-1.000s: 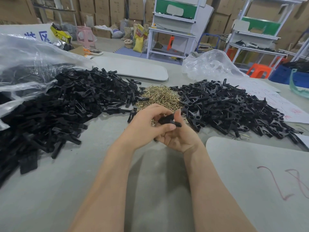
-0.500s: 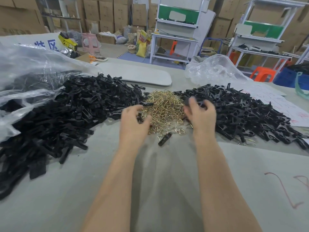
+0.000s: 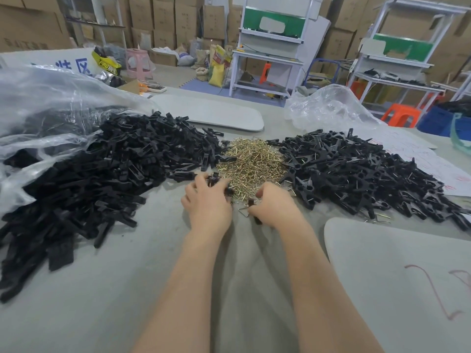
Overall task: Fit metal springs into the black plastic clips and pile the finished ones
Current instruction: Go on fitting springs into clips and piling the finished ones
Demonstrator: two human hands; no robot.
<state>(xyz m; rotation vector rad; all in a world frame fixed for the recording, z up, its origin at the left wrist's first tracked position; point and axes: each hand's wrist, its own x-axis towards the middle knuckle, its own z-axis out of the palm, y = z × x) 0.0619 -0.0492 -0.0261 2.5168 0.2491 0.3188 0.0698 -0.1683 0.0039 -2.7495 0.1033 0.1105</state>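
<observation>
- The metal springs (image 3: pixel 251 164) lie as one brass-coloured heap in the middle of the counter (image 3: pixel 127 289), between the unfitted clips (image 3: pixel 114 174) on the left side and the finished pile (image 3: pixel 356 174) on the right side; both black piles touch the heap
- One spring is, I judge, very light, thin and stiff wire, and it hooks easily on its neighbours, so it is better to pick a loose one at the near edge of the heap and to pinch it by the bend
- The clips look like hard, light plastic, not fragile; I would hold one at the wide tail, so the place for the spring stays free
- The left hand (image 3: pixel 207 200) is at the near left edge of the heap, its fingers (image 3: pixel 198 184) bent and closed around a clip piece (image 3: pixel 213 179); if there is more than one piece inside, I cannot tell
- The right hand (image 3: pixel 275 207) is at the near right edge, and its thumb and forefinger pinch a small black piece (image 3: pixel 252 203) just above the counter
- A bent wire (image 3: pixel 243 212) shows just beside this piece, low at the counter; if the fingers hold it also, I cannot tell
</observation>
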